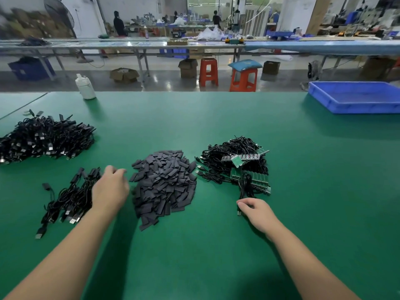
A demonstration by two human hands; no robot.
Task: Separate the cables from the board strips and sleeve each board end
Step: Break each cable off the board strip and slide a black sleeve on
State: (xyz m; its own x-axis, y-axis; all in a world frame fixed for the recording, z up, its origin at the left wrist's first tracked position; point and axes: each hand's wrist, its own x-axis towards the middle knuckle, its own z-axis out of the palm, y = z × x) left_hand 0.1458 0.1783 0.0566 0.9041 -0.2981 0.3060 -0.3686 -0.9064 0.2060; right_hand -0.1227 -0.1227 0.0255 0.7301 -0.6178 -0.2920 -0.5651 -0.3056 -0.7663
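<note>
One green surface (303, 169) carries everything. At two o'clock sits one blue tray (355, 97). Three black cable heaps show: the largest heap (45, 137) at ten o'clock, a smaller bunch (69, 198) at eight, and a tangle with green board strips (251, 180) at three. At centre lies one pile of dark sleeves (164, 182), too many to count. One white bottle (85, 87) stands at eleven. The left hand (110, 189) hovers, fingers loosely spread, between bunch and sleeves. The right hand (257, 211) pinches one cable (243, 189) trailing from the strips.
</note>
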